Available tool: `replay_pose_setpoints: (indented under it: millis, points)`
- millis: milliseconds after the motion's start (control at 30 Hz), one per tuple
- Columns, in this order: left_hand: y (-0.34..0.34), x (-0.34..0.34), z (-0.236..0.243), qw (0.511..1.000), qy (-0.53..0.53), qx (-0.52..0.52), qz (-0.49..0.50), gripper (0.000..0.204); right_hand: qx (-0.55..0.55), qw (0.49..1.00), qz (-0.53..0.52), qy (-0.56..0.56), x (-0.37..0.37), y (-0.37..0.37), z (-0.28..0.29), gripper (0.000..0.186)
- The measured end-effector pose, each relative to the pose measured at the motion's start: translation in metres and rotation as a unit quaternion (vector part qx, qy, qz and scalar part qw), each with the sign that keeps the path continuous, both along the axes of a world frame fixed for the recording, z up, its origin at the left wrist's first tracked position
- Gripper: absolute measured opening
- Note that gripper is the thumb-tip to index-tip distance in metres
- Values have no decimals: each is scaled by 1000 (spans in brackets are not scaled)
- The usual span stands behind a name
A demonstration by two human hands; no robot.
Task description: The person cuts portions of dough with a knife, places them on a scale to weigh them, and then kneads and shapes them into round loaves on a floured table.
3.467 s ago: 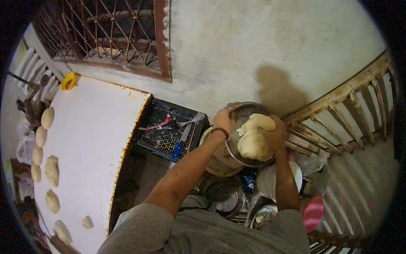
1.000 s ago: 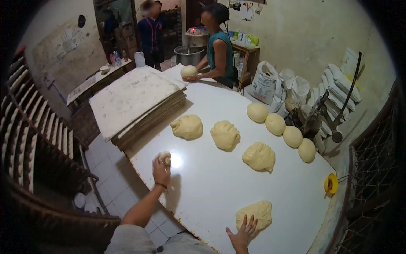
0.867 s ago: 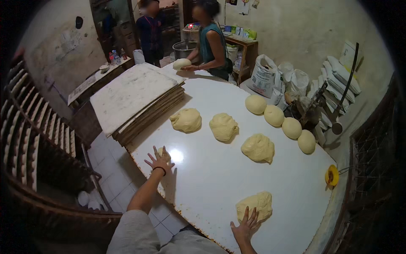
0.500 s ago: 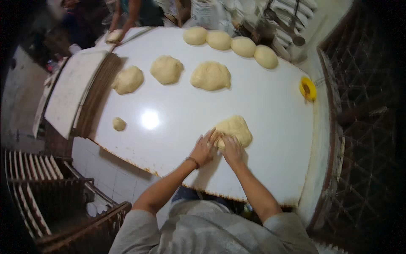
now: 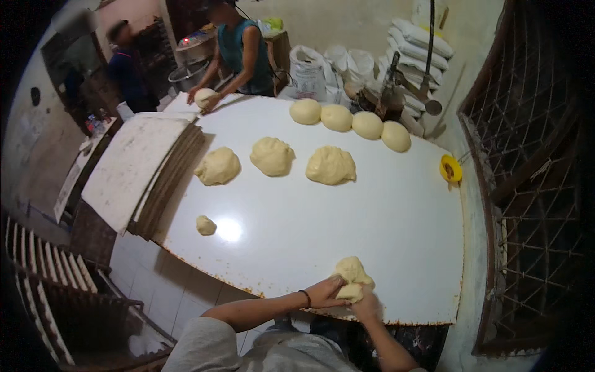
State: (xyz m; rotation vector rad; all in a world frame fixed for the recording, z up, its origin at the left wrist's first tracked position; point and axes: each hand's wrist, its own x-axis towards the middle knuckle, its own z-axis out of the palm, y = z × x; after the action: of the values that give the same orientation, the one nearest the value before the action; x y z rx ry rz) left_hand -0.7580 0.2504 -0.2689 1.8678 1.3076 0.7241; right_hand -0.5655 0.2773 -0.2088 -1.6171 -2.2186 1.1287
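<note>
Near the front edge of the white table (image 5: pixel 279 217) lies a lump of pale dough (image 5: pixel 351 270), folded and uneven. My left hand (image 5: pixel 325 292), with a dark band at its wrist, grips the dough's left side, thumb on top. Against its lower right side is my right hand (image 5: pixel 367 304), too smeared by motion to make out the fingers. Farther back rest three rough dough lumps, at the left (image 5: pixel 218 166), in the middle (image 5: pixel 271 156) and at the right (image 5: pixel 331 165). A small dough piece (image 5: pixel 206 225) sits alone toward the left.
Several smooth dough balls (image 5: pixel 336 118) line the table's far edge. A stack of boards (image 5: pixel 139 146) covers the left end. At the right edge is a yellow bowl (image 5: pixel 450 168). A co-worker (image 5: pixel 242 53) handles a dough ball (image 5: pixel 204 98) at the far left corner. White sacks (image 5: pixel 418 43) stand behind.
My view has tilted up, showing more of the room and the co-worker. Both hands and the dough are nearer the table's front edge, and the dough looks narrower and more folded.
</note>
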Motion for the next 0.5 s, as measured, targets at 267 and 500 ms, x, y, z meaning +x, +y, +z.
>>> replay_pose_setpoints:
  millis: [267, 500]
  points:
    - [111, -43, 314, 869, -72, 488, -45, 47, 579, 774, 100, 237, 11, 65, 263, 22]
    - [123, -15, 405, 691, -65, 720, 11, 20, 751, 641, 77, 139, -28, 45, 344, 20]
